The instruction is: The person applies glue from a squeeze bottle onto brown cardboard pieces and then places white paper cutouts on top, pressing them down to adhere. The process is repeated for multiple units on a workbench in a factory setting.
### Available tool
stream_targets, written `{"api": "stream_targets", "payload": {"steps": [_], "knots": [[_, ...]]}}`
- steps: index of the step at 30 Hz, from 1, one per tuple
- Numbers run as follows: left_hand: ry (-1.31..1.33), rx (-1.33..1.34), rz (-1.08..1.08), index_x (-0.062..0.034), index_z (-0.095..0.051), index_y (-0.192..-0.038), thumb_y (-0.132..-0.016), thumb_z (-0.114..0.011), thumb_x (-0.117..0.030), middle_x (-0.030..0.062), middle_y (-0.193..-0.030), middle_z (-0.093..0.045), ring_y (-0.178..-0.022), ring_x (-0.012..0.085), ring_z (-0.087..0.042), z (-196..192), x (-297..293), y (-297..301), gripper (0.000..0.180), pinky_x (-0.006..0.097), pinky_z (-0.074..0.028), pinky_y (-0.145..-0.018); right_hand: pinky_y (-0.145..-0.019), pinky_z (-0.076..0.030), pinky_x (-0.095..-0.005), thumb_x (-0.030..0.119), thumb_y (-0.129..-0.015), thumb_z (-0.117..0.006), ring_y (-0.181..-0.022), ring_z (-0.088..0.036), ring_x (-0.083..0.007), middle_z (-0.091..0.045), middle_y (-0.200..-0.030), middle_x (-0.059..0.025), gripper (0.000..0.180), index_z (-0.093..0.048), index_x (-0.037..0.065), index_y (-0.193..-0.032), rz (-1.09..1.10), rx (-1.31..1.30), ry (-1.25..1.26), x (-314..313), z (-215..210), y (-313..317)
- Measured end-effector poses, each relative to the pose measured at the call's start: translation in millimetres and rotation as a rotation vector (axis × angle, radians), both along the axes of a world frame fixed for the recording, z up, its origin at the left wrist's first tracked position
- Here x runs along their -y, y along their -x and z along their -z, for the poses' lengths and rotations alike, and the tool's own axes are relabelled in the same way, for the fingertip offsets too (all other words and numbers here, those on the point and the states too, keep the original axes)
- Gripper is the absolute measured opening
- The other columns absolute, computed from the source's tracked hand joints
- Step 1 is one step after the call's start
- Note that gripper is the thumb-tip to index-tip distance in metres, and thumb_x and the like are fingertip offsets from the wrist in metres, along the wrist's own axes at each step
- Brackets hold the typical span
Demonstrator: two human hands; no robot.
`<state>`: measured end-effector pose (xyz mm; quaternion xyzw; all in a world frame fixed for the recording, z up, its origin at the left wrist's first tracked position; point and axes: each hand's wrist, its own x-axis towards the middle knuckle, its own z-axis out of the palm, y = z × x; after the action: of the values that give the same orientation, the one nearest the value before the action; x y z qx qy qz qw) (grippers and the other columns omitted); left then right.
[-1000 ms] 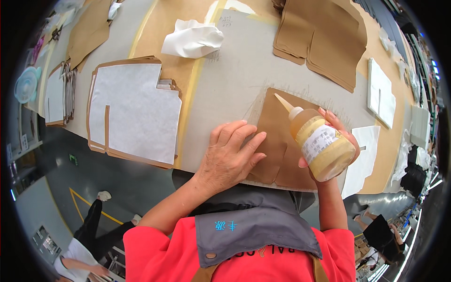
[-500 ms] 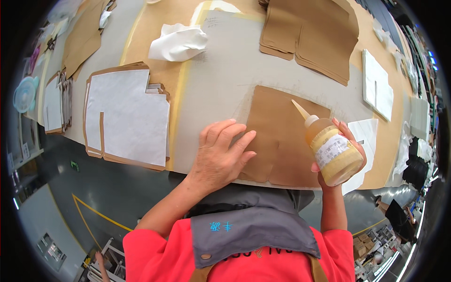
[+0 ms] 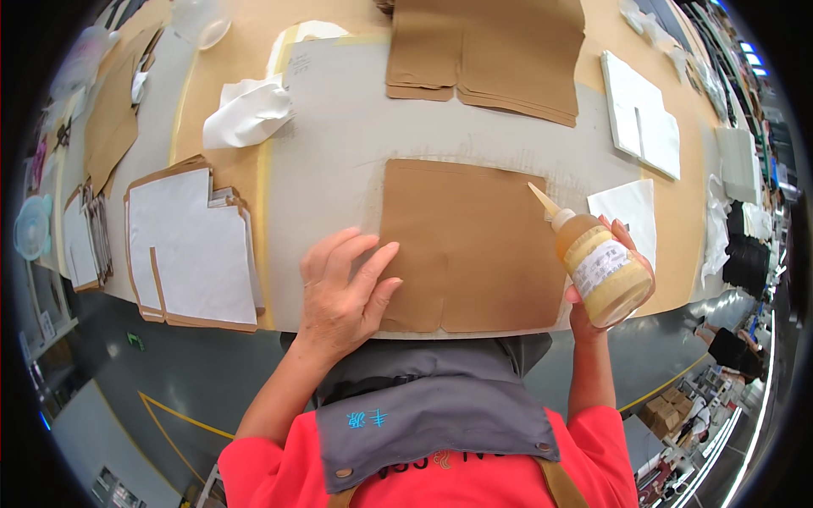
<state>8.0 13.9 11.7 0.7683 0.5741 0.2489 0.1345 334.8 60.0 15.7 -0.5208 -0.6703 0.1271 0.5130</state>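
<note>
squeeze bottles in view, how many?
1: the squeeze bottle in the right hand, its nozzle pointing across the far right corner of the brown sheet. Others may be hidden in the blurred clutter near the picture's rim.

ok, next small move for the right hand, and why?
Probably ease the nozzle toward the brown sheet: the right hand grips the bottle with its tip near the sheet's far right corner, while the left hand, holding nothing visible, sits at the left edge, placed to steady it.
</note>
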Motion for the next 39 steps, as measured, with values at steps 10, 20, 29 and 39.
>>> {"api": "stream_targets", "payload": {"steps": [10, 20, 29, 39], "knots": [[-0.022, -0.030, 0.003, -0.0117, -0.070, -0.118, -0.086, -0.072, -0.023, 0.0066, -0.120, -0.059, -0.119, 0.0287, -0.052, -0.7, -0.1, -2.1, 0.034, 0.040, -0.037, -0.100, -0.109, -0.043, -0.0519, 0.061, -0.070, -0.080, -0.131, -0.049, -0.0382, -0.043, -0.144, -0.0245, 0.104, -0.025, 0.005, -0.137, 0.099, -0.315, 0.200, 3.3, -11.3, 2.1], [-0.052, -0.035, 0.007, -0.0108, -0.069, -0.117, -0.086, -0.071, -0.020, 0.0076, -0.120, -0.057, -0.118, 0.0299, -0.052, -0.2, -0.1, -2.0, 0.032, 0.040, -0.037, -0.099, -0.108, -0.043, -0.0513, 0.060, -0.072, -0.081, -0.132, -0.047, -0.0375, -0.044, -0.144, -0.0222, 0.108, -0.023, 0.003, -0.143, 0.120, -0.283, 0.207, 21.6, -8.6, -18.0], [-0.046, -0.051, 0.004, -0.0105, -0.069, -0.117, -0.086, -0.072, -0.020, 0.0076, -0.120, -0.057, -0.119, 0.0297, -0.051, -1.4, 0.8, -2.6, 0.033, 0.041, -0.036, -0.100, -0.105, -0.046, -0.0525, 0.064, -0.067, -0.080, -0.125, -0.053, -0.0396, -0.046, -0.140, -0.0254, 0.110, -0.023, 0.003, -0.138, 0.115, -0.324, 0.220, 40.0, -13.6, -14.1], [-0.039, -0.059, 0.006, -0.0096, -0.069, -0.117, -0.087, -0.070, -0.019, 0.0056, -0.122, -0.060, -0.121, 0.0281, -0.050, -1.0, 0.9, -3.8, 0.032, 0.040, -0.036, -0.103, -0.105, -0.047, -0.0538, 0.058, -0.071, -0.081, -0.123, -0.055, -0.0416, -0.045, -0.140, -0.0291, 0.103, -0.023, 0.004, -0.136, 0.165, -0.283, 0.140, 46.9, -14.3, -33.3]]}}
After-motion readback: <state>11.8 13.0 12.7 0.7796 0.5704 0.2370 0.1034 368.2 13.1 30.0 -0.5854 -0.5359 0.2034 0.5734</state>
